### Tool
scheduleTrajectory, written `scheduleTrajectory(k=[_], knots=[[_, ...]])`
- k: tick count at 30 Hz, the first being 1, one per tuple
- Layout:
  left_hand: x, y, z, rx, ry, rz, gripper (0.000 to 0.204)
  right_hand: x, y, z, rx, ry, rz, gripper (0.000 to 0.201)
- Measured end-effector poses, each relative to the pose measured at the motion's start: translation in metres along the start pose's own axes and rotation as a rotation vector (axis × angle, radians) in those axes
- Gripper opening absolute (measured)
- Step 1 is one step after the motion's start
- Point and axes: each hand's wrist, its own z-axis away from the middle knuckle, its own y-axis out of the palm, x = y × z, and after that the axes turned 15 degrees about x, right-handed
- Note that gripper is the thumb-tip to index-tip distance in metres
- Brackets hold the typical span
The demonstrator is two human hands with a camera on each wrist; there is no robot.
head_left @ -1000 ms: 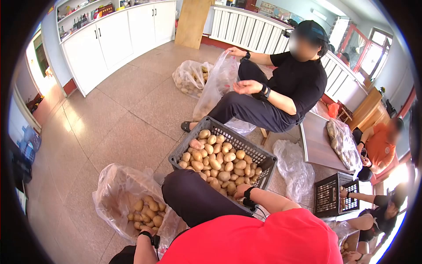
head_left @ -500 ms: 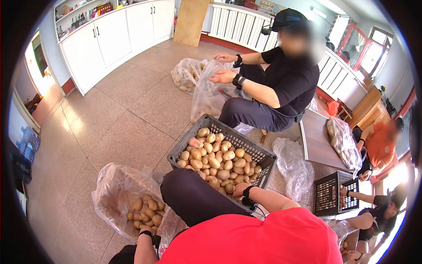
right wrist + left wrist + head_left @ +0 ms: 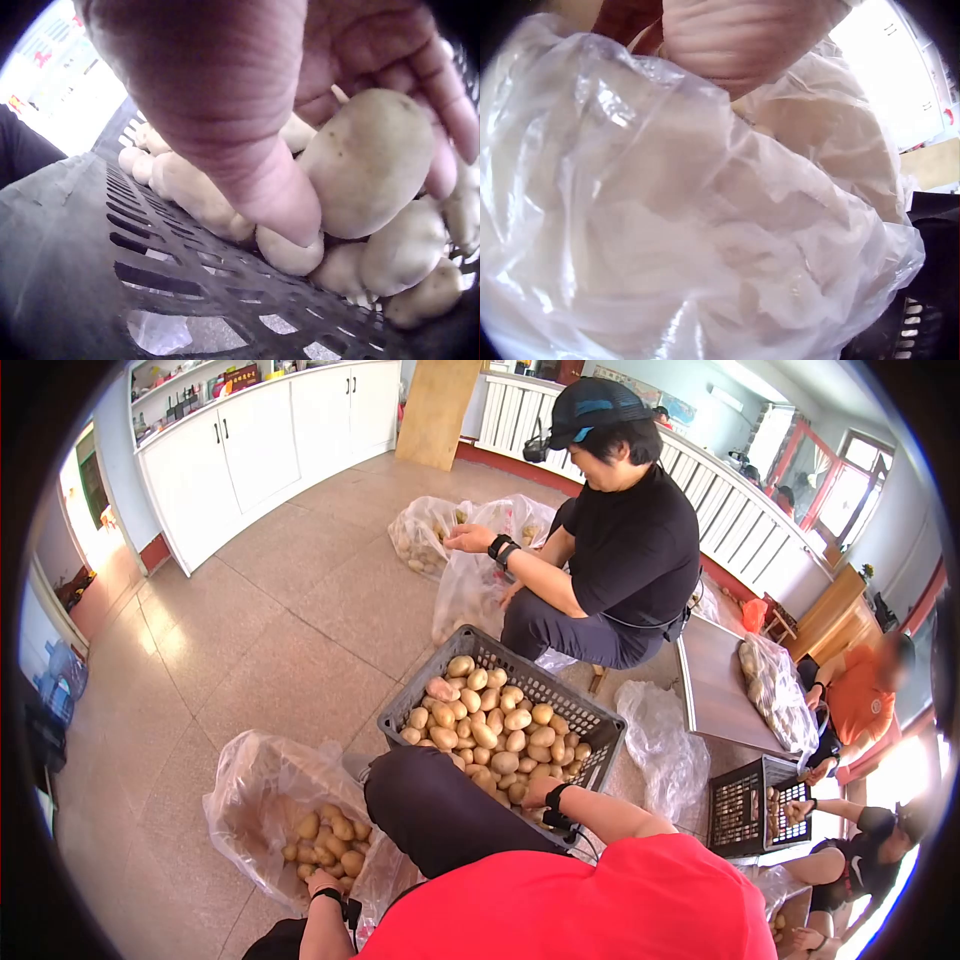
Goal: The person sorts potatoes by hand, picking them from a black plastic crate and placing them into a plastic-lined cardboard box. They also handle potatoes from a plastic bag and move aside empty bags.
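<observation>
My right hand [image 3: 543, 792] is inside the near right corner of a black plastic crate [image 3: 607, 745] full of potatoes [image 3: 485, 733]. Close up in the right wrist view, thumb and fingers curl around one pale potato [image 3: 371, 161], above others by the slotted wall. On the left, my left hand [image 3: 322, 882] reaches into the mouth of a clear plastic bag [image 3: 243, 815], beside the potatoes [image 3: 332, 840] lying in it. The left wrist view gives only the heel of that hand [image 3: 742, 41] over the crumpled plastic; its fingers are hidden, so I cannot tell what they hold.
My dark-trousered knee [image 3: 420, 795] stands between bag and crate. Across from me sits a person in black [image 3: 630, 550] beside bags of potatoes [image 3: 420, 535]. An empty plastic bag [image 3: 665, 745] lies right of the crate, near a low table [image 3: 725, 680] and another black crate [image 3: 740, 805].
The person in black has leaned forward and lowered the plastic bag they held up. My right hand stays at the crate's corner; my left has shifted slightly within the bag's mouth.
</observation>
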Motion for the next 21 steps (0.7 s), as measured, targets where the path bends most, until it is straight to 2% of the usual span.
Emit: scheduleTrajectory(k=[2,5,7,8,9,10,11,13,14,15,16,17,18,19,20,21], knots=[[-0.001,-0.001,0.000,-0.041,0.036,-0.007,0.067,0.003,0.000,0.001,-0.037,-0.008,0.018,0.043],[-0.004,-0.003,0.008,-0.057,-0.009,0.006,0.061,0.013,-0.007,0.015,-0.069,-0.059,0.048,0.041],[-0.005,-0.003,0.004,-0.101,0.004,0.028,0.055,0.029,-0.024,0.044,0.076,-0.015,0.050,0.044],[-0.002,-0.003,0.002,-0.144,0.018,0.048,0.050,0.027,-0.022,0.040,0.079,-0.020,0.051,0.044],[-0.003,-0.007,0.005,-0.146,0.012,0.049,0.050,0.023,-0.021,0.032,-0.053,-0.166,0.086,0.041],[-0.009,-0.016,0.014,-0.125,0.104,0.011,0.046,0.024,-0.021,0.032,-0.186,-0.311,0.120,0.040],[-0.014,-0.026,0.022,-0.101,0.194,-0.026,0.045,0.025,-0.023,0.030,-0.184,-0.318,0.121,0.040],[-0.026,-0.041,0.017,-0.200,0.305,-0.031,0.046,0.031,-0.041,0.032,-0.114,-0.228,-0.337,0.039],[-0.037,-0.050,0.018,-0.260,0.324,0.028,0.046,0.030,-0.045,0.025,-0.151,-0.308,-0.373,0.038],[-0.048,-0.064,0.029,-0.321,0.335,0.091,0.046,0.054,-0.066,0.065,-0.113,-0.302,-0.454,0.039],[-0.053,-0.071,0.014,-0.385,0.479,0.170,0.044,0.051,-0.072,0.055,-0.043,-0.367,-0.551,0.040],[-0.058,-0.085,0.011,-0.319,0.581,0.226,0.038,0.055,-0.082,0.053,-0.054,-0.384,-0.603,0.041],[-0.071,-0.100,0.048,-0.331,0.744,0.391,0.029,0.068,-0.097,0.069,-0.063,-0.451,-0.644,0.040],[-0.083,-0.107,0.063,-0.487,0.937,0.534,0.025,0.070,-0.104,0.059,-0.249,-0.506,-0.546,0.038],[-0.096,-0.120,0.095,-0.557,0.968,0.592,0.022,0.079,-0.120,0.062,-0.360,-0.573,-0.400,0.035],[-0.106,-0.134,0.115,-0.534,1.006,0.614,0.020,0.103,-0.136,0.100,-0.278,-0.555,-0.638,0.039]])
